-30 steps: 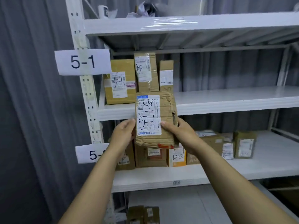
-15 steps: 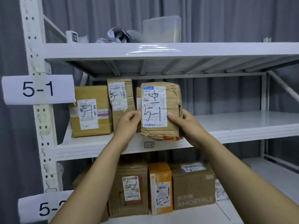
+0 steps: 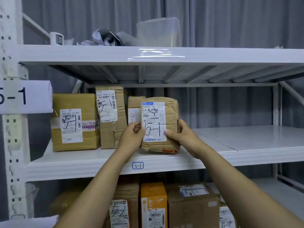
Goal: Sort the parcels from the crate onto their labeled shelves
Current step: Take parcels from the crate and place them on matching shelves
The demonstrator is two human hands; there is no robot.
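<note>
A crumpled brown parcel (image 3: 169, 112) with a white label marked 5-1 stands upright on the white 5-1 shelf (image 3: 246, 145). My left hand (image 3: 131, 137) grips its left edge and my right hand (image 3: 181, 135) grips its right side. Its bottom edge sits on the shelf board. It is to the right of three other 5-1 parcels: a wide box (image 3: 74, 122), a tall box (image 3: 111, 116) and a narrow box (image 3: 134, 106) partly hidden behind the held parcel. A small 5-1 tag (image 3: 137, 165) is on the shelf's front edge.
A paper sign 5-1 (image 3: 24, 96) hangs on the left upright. The shelf below holds 5-2 parcels, among them an orange box (image 3: 153, 203) and a brown box (image 3: 192, 206). The top shelf carries a clear plastic tub (image 3: 158, 32) and crumpled wrapping (image 3: 107, 37).
Both hands lifted the parcel from below the 5-1 shelf up and forward onto the board, beside the narrow box. The camera view came closer to the shelf.
</note>
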